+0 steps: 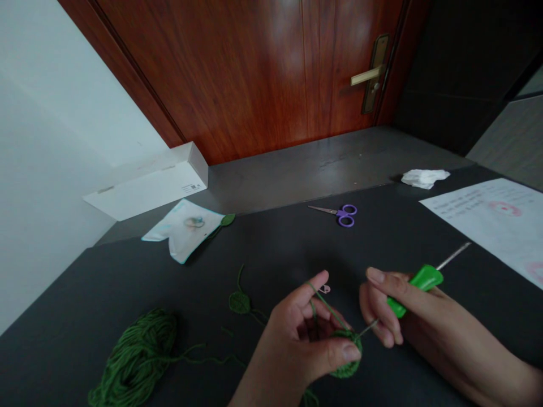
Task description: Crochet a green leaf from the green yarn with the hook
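My left hand (303, 339) pinches a small round piece of green crochet (348, 370) between thumb and fingers. Green yarn (328, 308) runs from that piece up over its raised index finger. A crochet hook with a bright green handle (425, 277) is gripped in my right hand (407, 305), and its thin metal tip reaches the edge of the crochet piece. The hook's other metal end sticks out up and to the right. Just behind my left fingertips lies a pink stitch marker (324, 289). Part of the crochet piece is hidden by my left thumb.
A green yarn skein (134, 362) lies at the lower left, its strand trailing toward my left hand. Beyond are a crocheted leaf (240, 303), a plastic packet (190, 229) beside another leaf (228, 220), purple scissors (345, 215), a white box (156, 189), crumpled tissue (424, 178) and printed paper (492, 217).
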### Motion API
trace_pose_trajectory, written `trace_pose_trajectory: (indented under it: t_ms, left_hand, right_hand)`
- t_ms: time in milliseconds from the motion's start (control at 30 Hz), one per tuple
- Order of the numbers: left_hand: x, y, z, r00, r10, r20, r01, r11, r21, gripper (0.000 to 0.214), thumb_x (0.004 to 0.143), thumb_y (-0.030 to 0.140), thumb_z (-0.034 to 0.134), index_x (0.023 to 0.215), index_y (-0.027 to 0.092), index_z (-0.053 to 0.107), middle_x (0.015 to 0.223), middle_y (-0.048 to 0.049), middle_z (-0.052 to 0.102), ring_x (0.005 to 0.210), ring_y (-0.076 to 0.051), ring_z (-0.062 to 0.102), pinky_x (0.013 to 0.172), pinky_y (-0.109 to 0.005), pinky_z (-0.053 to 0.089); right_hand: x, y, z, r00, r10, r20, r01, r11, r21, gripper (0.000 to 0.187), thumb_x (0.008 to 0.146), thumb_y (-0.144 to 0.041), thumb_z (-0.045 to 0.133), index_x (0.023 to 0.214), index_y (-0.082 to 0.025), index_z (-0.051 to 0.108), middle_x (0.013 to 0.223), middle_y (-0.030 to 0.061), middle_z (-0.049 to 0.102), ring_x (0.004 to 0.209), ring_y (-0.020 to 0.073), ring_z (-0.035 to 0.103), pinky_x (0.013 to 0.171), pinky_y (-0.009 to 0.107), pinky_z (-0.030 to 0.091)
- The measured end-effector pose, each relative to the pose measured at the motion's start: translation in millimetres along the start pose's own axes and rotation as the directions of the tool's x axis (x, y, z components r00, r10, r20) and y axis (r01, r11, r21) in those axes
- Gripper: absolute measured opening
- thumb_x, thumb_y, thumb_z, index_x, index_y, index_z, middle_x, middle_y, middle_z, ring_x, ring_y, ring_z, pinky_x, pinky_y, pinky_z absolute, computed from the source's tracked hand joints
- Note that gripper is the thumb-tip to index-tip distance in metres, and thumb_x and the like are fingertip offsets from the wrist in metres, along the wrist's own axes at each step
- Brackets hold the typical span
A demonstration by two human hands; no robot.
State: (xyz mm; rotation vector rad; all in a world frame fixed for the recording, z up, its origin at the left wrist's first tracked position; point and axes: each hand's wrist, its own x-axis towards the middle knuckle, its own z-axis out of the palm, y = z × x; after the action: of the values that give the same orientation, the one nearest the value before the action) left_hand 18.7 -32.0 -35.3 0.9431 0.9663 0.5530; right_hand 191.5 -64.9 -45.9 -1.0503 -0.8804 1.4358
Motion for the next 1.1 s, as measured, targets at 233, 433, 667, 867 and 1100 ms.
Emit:
trace_pose_trajectory:
  t_ms: [233,433,667,867,1100]
  left_hand:
    - [0,0,0.4,0.997,0.076,-0.023,-0.076,0.997,-0.012,0.087,0.061,0.016,0.079,0.140,0.016,0.045,0.074,0.0050,0.062,0.066,-0.009,0.052,0.065,-0.026,0.040]
    - [-1,-2,2.6,0.991,0.082,-0.102,-0.088,0.994,-0.062,0.086,0.062,0.020,0.081,0.140,0.018,0.045,0.076,0.0053,0.060,0.067,-0.009,0.053,0.063,-0.026,0.040]
    - [0,-7,3.2,0.990,0.084,-0.114,-0.097,0.989,-0.114,0.100,0.059,0.019,0.082,0.146,0.012,0.034,0.072,0.0046,0.063,0.067,-0.011,0.057,0.066,-0.027,0.040]
    - [3,-12,3.8,0.973,0.142,-0.181,-0.152,0.987,-0.043,0.107,0.058,0.019,0.082,0.148,0.008,0.026,0.067,0.0054,0.063,0.061,-0.011,0.053,0.062,-0.028,0.038]
    - [3,-7,12.5,0.955,0.144,-0.258,-0.128,0.989,0.078,0.106,0.059,0.012,0.078,0.149,0.008,0.023,0.061,0.0091,0.060,0.059,-0.012,0.051,0.065,-0.028,0.040]
  right_hand:
    - [-1,8,0,0.970,0.231,0.069,-0.241,0.915,0.325,0.037,0.084,-0.049,0.068,0.063,-0.019,0.066,0.064,-0.0007,0.056,0.060,0.0130,0.054,0.062,0.026,0.049]
    - [-3,11,2,0.955,0.262,0.141,-0.297,0.823,0.484,0.034,0.091,-0.041,0.063,0.066,-0.018,0.067,0.068,-0.0010,0.058,0.066,0.0113,0.052,0.067,0.022,0.048]
    - [-9,18,3,0.991,0.019,0.132,-0.046,0.978,0.204,0.044,0.095,-0.052,0.050,0.066,-0.022,0.065,0.069,0.0005,0.059,0.071,0.0160,0.053,0.071,0.027,0.046]
    - [-16,16,-7,0.920,-0.290,0.263,0.369,0.867,-0.335,0.042,0.102,-0.045,0.036,0.075,-0.023,0.060,0.078,0.0016,0.060,0.073,0.0166,0.059,0.067,0.027,0.047]
    - [-17,22,1,0.595,-0.647,0.476,0.699,0.124,-0.704,0.041,0.103,-0.031,0.034,0.069,-0.022,0.054,0.057,0.0019,0.055,0.053,0.0172,0.050,0.050,0.031,0.040]
